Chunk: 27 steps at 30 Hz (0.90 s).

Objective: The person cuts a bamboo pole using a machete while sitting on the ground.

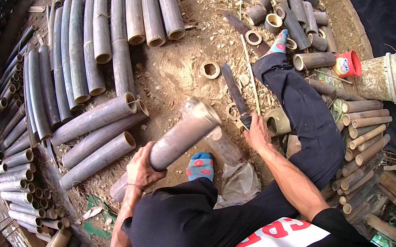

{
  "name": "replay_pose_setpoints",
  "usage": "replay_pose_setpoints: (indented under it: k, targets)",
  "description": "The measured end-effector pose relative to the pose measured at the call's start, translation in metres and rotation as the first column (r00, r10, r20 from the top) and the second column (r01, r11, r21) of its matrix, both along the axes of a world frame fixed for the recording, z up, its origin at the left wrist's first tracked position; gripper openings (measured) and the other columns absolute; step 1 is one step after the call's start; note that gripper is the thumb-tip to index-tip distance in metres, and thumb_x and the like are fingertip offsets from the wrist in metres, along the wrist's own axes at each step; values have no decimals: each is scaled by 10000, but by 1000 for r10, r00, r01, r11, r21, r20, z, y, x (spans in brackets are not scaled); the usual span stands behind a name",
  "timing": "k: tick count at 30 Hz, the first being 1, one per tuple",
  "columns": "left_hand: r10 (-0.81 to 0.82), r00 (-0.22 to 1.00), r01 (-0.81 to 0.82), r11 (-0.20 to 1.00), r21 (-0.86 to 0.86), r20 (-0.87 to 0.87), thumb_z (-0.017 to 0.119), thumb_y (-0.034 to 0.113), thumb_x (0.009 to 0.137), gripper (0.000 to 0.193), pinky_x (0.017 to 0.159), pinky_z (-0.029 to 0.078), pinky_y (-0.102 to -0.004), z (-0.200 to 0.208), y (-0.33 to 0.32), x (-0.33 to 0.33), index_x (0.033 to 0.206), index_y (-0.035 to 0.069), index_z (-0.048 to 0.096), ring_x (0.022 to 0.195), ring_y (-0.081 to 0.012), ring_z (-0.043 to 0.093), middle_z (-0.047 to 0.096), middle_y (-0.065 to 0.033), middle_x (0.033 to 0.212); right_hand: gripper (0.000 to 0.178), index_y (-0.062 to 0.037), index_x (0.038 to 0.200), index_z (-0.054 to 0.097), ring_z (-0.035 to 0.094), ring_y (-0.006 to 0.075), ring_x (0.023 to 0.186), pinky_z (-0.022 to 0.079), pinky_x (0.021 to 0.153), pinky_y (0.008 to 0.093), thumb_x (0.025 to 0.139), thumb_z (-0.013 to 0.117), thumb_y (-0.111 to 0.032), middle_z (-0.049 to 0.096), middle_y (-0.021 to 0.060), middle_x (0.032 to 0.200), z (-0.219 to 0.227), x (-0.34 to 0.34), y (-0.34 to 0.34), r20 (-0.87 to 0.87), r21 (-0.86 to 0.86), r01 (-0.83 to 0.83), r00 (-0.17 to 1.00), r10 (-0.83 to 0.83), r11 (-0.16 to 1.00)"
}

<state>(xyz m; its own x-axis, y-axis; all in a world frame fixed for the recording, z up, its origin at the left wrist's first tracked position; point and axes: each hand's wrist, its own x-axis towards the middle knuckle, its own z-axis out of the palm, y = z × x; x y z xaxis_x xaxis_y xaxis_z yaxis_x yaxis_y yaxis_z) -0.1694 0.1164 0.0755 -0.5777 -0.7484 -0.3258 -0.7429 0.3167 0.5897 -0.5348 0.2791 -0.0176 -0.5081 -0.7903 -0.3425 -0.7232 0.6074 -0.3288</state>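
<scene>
My left hand [141,168] is wrapped round a thick bamboo tube [181,135], which slants up to the right. The tube's pale open end hangs over a short wooden log [227,149]; whether they touch I cannot tell. In my right hand [258,135] is the handle of a machete [234,88]. Its dark blade points away from me, over the littered ground. Beside the blade lie a thin pale bamboo strip [251,73] and a cut bamboo ring [210,69]. A short hollow bamboo piece [277,121] sits just right of my right hand.
Long bamboo poles [103,29] lie in rows at the far left, with three cut tubes [101,155] nearer. Short offcuts [303,17] are scattered at far right. A red tub [348,65] and a dirty white bucket [379,80] stand right, above stacked bamboo [366,124].
</scene>
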Motion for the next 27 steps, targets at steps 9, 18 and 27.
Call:
replay_pose_setpoints:
  k: [9, 18, 27]
  targets:
    - [-114, 934, 104, 993, 47, 340, 879, 270, 511, 969, 1003, 434, -481, -69, 33, 25, 1375, 147, 460, 1174, -357, 550, 568, -142, 1186, 515, 0, 1349, 414, 626, 320, 838, 508, 776, 445, 889, 538, -194, 602, 166, 982, 58, 0, -36, 346, 165, 304, 873, -344, 938]
    - [-174, 967, 176, 984, 7, 184, 839, 273, 552, 874, 912, 486, -466, -64, 24, -28, 1343, 147, 489, 1103, -341, 599, 606, -124, 1119, 445, 18, 1218, 476, 590, 326, 948, 470, 867, 415, 866, 638, -201, 583, 205, 1026, 118, -11, -20, 425, 110, -55, 905, 3, 992]
    - [-160, 969, 132, 980, 150, 189, 854, 353, 532, 849, 926, 496, -452, -64, 16, -38, 1284, 118, 538, 1086, -355, 619, 633, -143, 1105, 568, 44, 1322, 450, 578, 369, 1028, 462, 908, 445, 953, 640, -344, 559, 244, 1126, 109, 12, -19, 283, -216, -177, 930, 235, 960]
